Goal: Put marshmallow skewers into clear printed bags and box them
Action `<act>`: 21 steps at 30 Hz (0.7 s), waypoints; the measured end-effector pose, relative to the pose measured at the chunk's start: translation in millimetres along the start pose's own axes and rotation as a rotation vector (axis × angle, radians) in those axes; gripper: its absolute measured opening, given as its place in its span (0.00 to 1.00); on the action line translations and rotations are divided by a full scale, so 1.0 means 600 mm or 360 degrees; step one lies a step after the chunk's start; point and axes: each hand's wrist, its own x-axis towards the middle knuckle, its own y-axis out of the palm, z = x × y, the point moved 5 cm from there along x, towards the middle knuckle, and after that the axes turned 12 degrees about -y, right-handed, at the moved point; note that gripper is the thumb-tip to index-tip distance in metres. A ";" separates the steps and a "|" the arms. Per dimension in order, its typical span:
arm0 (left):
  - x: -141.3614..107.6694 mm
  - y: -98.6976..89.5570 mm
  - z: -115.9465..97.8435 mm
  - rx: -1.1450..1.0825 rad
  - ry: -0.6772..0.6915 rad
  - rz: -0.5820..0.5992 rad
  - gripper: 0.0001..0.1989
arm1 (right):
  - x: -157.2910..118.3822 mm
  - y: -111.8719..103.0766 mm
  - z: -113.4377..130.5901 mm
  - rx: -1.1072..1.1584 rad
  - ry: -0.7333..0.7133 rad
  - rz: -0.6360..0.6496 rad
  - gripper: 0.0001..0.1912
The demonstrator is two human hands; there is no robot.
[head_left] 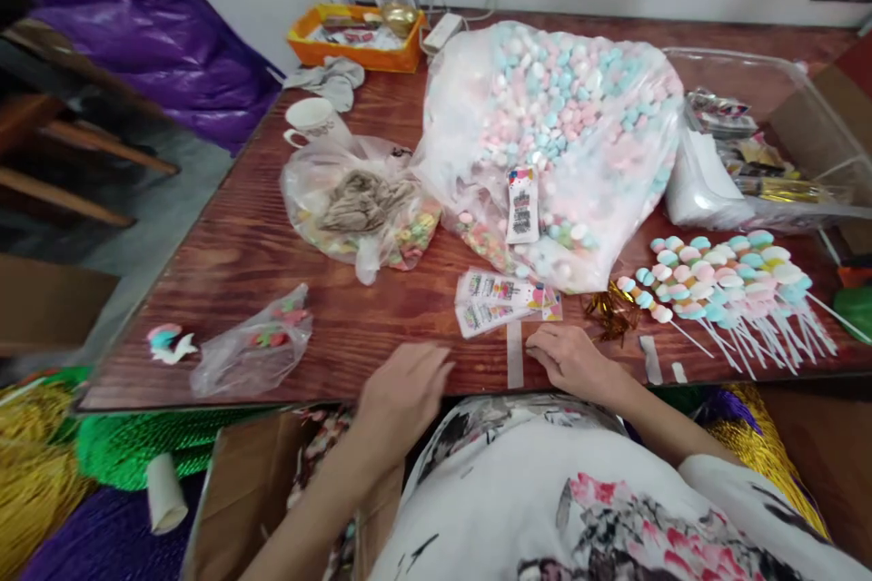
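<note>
My left hand [407, 388] is over the table's front edge, slightly blurred, its fingers loosely extended with nothing visible in them. My right hand [569, 359] rests on the tabletop, fingers bent and a little apart, the tips beside a whitish strip of tape [515, 354]. Just beyond the hands lie several printed cards [487, 290] in a loose overlapping pile. Another printed card [522, 207] lies on a big clear bag of pastel marshmallows [565, 109]. Right of my right hand are a bunch of gold tinsel [611, 310] and marshmallow sticks [742, 277].
A small plastic bag of candies [255, 345] and a small marshmallow piece [165, 342] lie at left. Behind are an open candy bag [368, 209], a white mug [317, 120] and an orange tray [354, 54]. A clear bin [763, 64] stands at right.
</note>
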 end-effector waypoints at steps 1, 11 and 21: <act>0.051 0.015 -0.041 0.0037 0.0159 0.0060 0.11 | -0.004 -0.002 0.001 -0.0085 -0.0004 0.0019 0.08; 0.182 0.106 -0.149 0.0370 0.0493 0.0023 0.09 | -0.188 -0.167 -0.104 -0.0918 0.0850 -0.0179 0.11; 0.177 0.099 -0.112 -0.0105 0.0502 -0.0318 0.08 | -0.280 -0.118 -0.123 -0.1193 0.1475 0.0112 0.14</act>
